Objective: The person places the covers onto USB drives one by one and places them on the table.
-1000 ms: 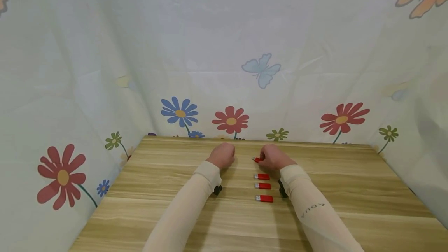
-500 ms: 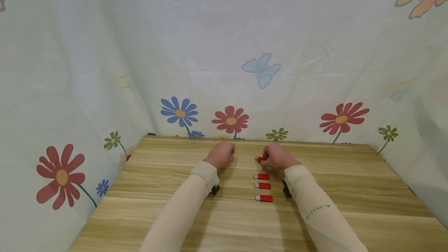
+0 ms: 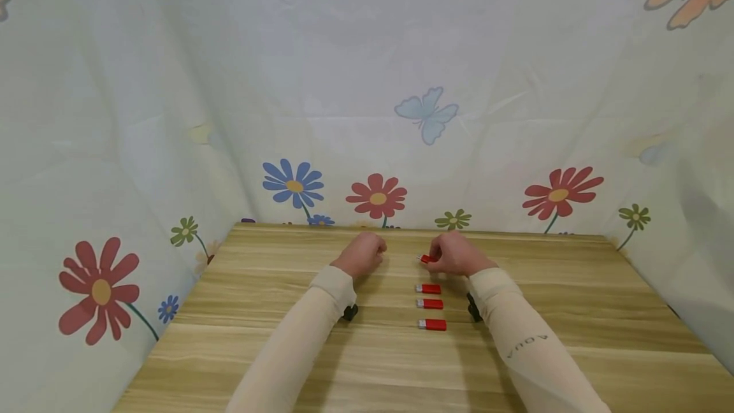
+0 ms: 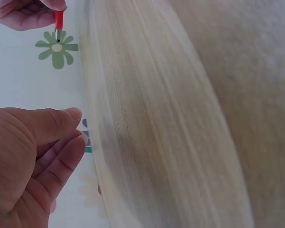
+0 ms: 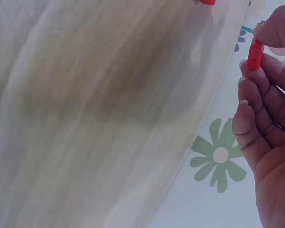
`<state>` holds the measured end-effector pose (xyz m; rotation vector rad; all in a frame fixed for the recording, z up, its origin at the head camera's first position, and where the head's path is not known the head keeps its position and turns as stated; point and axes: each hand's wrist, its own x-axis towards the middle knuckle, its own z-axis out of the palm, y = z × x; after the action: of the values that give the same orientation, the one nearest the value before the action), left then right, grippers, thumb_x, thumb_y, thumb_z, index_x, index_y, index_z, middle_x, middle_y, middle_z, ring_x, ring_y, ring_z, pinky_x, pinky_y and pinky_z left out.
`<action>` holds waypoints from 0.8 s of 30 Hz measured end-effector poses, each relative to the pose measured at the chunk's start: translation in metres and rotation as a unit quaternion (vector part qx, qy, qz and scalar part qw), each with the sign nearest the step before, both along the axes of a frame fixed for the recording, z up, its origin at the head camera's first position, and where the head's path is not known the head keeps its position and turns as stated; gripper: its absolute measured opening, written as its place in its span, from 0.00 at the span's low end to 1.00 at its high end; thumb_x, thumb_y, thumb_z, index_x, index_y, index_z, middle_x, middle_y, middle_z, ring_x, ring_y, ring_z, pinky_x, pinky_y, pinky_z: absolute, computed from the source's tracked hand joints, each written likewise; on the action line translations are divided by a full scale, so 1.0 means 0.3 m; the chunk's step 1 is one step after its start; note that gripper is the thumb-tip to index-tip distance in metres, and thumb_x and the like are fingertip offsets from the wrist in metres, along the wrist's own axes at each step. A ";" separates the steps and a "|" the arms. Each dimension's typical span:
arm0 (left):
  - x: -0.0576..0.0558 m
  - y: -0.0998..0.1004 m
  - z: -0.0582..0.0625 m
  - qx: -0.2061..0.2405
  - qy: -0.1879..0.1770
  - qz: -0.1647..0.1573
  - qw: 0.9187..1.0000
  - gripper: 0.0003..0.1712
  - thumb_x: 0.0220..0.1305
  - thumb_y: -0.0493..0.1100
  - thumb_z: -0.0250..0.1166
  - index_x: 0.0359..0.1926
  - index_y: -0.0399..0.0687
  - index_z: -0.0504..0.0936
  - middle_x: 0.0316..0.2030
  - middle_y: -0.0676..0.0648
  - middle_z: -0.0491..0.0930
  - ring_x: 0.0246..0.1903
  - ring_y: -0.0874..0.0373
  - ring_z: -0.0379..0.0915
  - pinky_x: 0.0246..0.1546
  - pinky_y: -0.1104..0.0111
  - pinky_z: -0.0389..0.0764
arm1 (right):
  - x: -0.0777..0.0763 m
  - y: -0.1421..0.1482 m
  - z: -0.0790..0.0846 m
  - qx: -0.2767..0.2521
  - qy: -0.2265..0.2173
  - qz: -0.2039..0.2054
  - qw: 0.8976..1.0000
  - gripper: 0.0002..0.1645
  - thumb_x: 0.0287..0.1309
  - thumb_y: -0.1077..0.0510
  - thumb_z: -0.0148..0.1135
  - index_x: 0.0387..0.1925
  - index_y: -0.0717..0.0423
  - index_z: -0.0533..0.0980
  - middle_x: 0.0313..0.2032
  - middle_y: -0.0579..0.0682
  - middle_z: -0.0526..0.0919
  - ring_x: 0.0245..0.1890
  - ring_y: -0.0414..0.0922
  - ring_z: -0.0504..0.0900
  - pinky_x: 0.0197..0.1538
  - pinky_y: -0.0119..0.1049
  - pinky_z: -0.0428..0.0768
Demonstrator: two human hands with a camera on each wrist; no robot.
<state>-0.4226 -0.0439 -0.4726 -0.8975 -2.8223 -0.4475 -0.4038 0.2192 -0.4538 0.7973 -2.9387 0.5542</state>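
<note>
My right hand (image 3: pixel 457 255) pinches a red USB stick (image 3: pixel 425 259) between thumb and fingers, above the far part of the table. Its metal plug points left, toward my other hand. In the right wrist view, the red body of the stick (image 5: pixel 255 54) shows between thumb and index finger, the other fingers bent below. My left hand (image 3: pixel 361 253) is level with it on the left, holding nothing. Seen from the left wrist, its thumb and fingers (image 4: pixel 61 164) are loosely bent, with a gap between the tips.
Three more red USB sticks, a far one (image 3: pixel 428 289), a middle one (image 3: pixel 429 304) and a near one (image 3: pixel 432 324), lie in a column on the wooden table (image 3: pixel 573 311), plugs to the left. A flower-printed curtain (image 3: pixel 355 81) hangs behind the table's far edge.
My right hand has shifted slightly right with the USB stick between its fingers. My left forearm has drifted a little left; the three sticks on the table stay put.
</note>
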 end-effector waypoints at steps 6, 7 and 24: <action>0.010 -0.001 0.017 0.002 -0.008 -0.004 1.000 0.07 0.65 0.34 0.68 0.42 0.41 0.89 0.40 0.46 0.89 0.42 0.55 0.83 0.49 0.61 0.84 | 0.015 0.002 0.027 0.006 0.005 0.014 1.000 0.10 0.52 0.52 0.76 0.23 0.49 0.83 0.23 0.41 0.82 0.22 0.38 0.75 0.31 0.33 0.77; 0.013 0.000 0.020 0.001 -0.008 -0.003 1.000 0.06 0.65 0.35 0.69 0.42 0.41 0.89 0.40 0.46 0.88 0.42 0.55 0.83 0.49 0.62 0.84 | 0.017 0.001 0.032 0.006 0.008 0.017 1.000 0.10 0.52 0.53 0.76 0.23 0.49 0.83 0.22 0.41 0.82 0.22 0.38 0.75 0.30 0.33 0.77; 0.088 0.025 0.116 0.009 -0.018 0.012 1.000 0.07 0.61 0.36 0.72 0.41 0.43 0.88 0.37 0.50 0.86 0.35 0.60 0.77 0.43 0.67 0.83 | 0.078 -0.016 0.118 0.010 0.032 0.060 0.998 0.04 0.49 0.58 0.73 0.25 0.48 0.83 0.24 0.40 0.82 0.25 0.37 0.75 0.33 0.33 0.78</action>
<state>-0.3964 -0.0365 -0.4378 -0.8595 -2.8536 -0.4888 -0.3804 0.2145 -0.4184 0.9793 -2.8576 0.4985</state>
